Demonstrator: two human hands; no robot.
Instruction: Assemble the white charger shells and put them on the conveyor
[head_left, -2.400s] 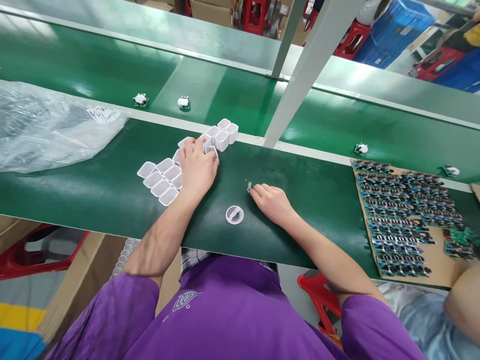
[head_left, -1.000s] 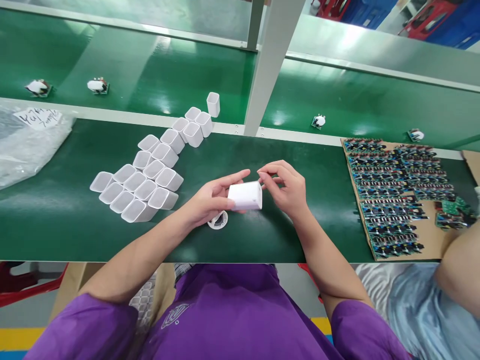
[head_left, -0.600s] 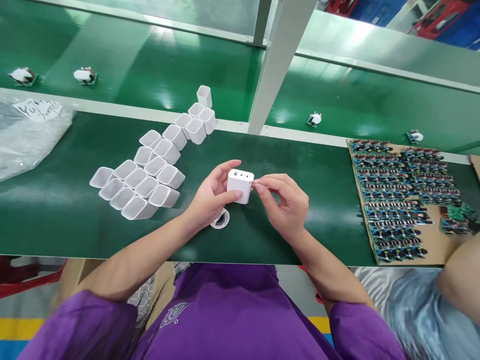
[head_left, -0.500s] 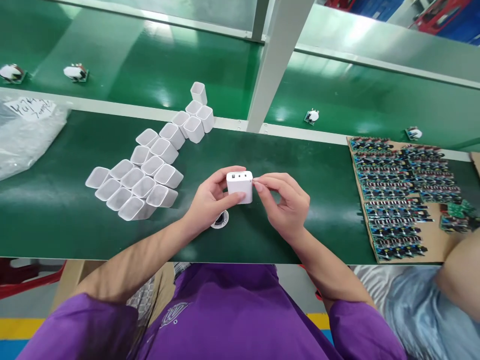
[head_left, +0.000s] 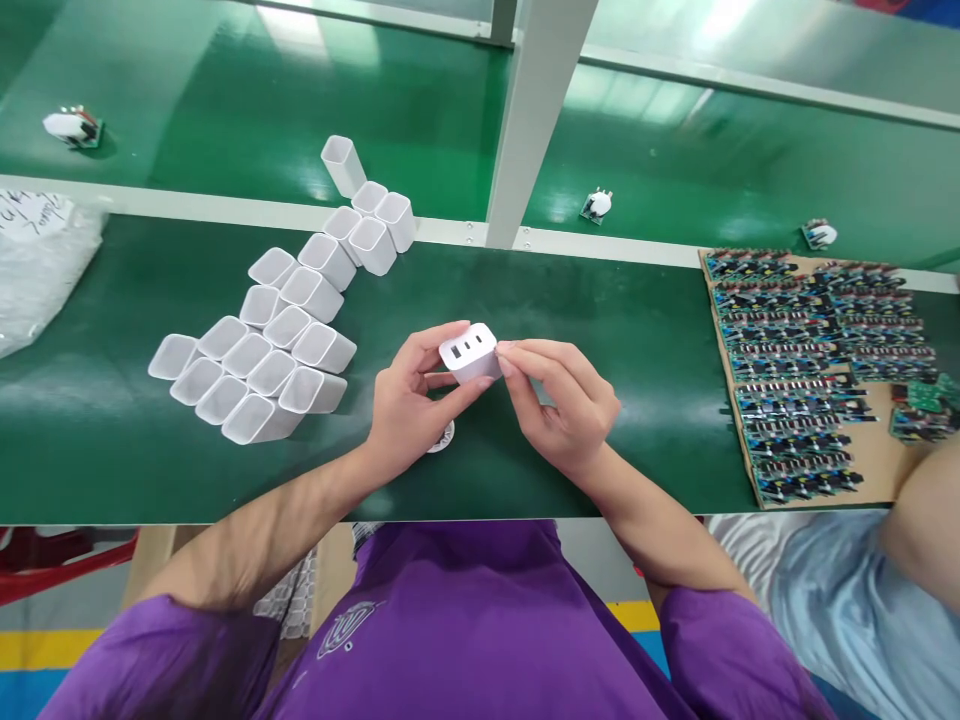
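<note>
My left hand [head_left: 409, 395] grips a white USB charger [head_left: 474, 365] between thumb and fingers. The charger's port face, with one larger slot and two small ones, is tilted up towards me. At its right edge, my right hand [head_left: 562, 400] pinches thumb and forefinger together, touching the charger's side. Whatever sits between those fingertips is too small or hidden to make out. Under my left hand a round white part [head_left: 444, 438] lies on the green bench, mostly covered by the hand.
Several white open-topped housings [head_left: 274, 370] stand grouped on the left, near a clear plastic bag [head_left: 45, 270]. On the right, a cardboard sheet [head_left: 877, 450] carries rows of circuit boards [head_left: 795, 390]. White-capped boards [head_left: 598, 205] sit behind the upright post [head_left: 525, 120]. Another person's arm [head_left: 930, 520] is at far right.
The charger has tipped and turned, so its port face shows more fully. My right fingertips have stayed at its right edge. The view has shifted slightly.
</note>
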